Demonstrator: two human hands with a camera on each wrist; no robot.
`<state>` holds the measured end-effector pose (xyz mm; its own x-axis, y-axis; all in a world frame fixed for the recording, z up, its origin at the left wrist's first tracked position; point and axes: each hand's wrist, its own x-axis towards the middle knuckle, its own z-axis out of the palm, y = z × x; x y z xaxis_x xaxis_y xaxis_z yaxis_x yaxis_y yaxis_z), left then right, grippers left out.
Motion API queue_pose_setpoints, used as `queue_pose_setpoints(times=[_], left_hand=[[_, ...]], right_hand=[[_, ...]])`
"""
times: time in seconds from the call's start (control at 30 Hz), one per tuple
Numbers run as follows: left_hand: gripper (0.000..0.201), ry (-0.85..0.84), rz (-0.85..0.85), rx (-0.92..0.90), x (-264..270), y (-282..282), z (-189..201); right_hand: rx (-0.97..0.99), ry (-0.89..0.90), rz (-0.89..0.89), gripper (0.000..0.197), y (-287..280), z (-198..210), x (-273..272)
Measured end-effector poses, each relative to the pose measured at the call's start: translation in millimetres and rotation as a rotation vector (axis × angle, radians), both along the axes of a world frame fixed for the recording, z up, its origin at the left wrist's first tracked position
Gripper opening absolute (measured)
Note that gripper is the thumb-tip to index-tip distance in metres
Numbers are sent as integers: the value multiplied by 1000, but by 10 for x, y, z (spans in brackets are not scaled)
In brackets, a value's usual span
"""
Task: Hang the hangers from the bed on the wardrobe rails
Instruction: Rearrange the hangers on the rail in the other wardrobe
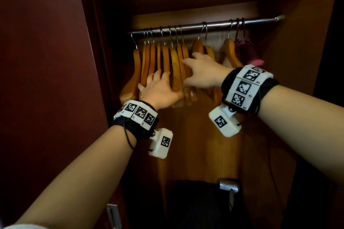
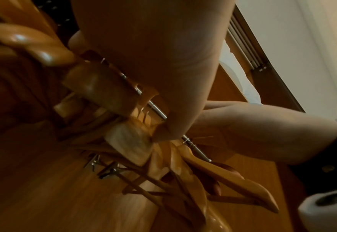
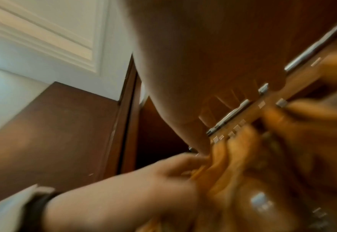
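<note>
A metal rail [image 1: 223, 24] runs across the open wardrobe with several wooden hangers [image 1: 149, 57] bunched on its left part and a few more [image 1: 229, 50] further right. My left hand [image 1: 160, 89] presses with straight, spread fingers against the lower arms of the left bunch. My right hand [image 1: 202, 72] lies higher, its fingers spread over the hangers at the middle, holding nothing. In the left wrist view my left hand [image 2: 153, 55] touches the hanger ends [image 2: 108, 87] under the rail [image 2: 157, 109]. The right wrist view is blurred, showing my right hand [image 3: 203, 62] near the rail [image 3: 312, 47].
A dark red padded hanger [image 1: 243, 50] hangs at the rail's right end. The dark wardrobe door [image 1: 46, 80] stands open on the left and the side wall [image 1: 307, 61] closes the right. A dark bundle [image 1: 201, 201] and a metallic object [image 1: 229, 188] lie at the bottom.
</note>
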<state>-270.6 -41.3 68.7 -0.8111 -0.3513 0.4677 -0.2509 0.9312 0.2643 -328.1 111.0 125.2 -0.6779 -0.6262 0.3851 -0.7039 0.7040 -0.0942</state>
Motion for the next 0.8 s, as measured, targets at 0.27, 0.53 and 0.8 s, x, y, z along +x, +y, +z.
queue_pose_setpoints(times=[0.27, 0.53, 0.8], left_hand=[[56, 36, 141, 85, 124, -303, -19], [55, 102, 232, 232, 79, -475, 96], [50, 24, 192, 327, -119, -498, 62]], right_hand=[[180, -49, 106, 71, -613, -188, 44], [202, -64, 77, 79, -604, -176, -70], [144, -29, 57, 63, -556, -119, -101]])
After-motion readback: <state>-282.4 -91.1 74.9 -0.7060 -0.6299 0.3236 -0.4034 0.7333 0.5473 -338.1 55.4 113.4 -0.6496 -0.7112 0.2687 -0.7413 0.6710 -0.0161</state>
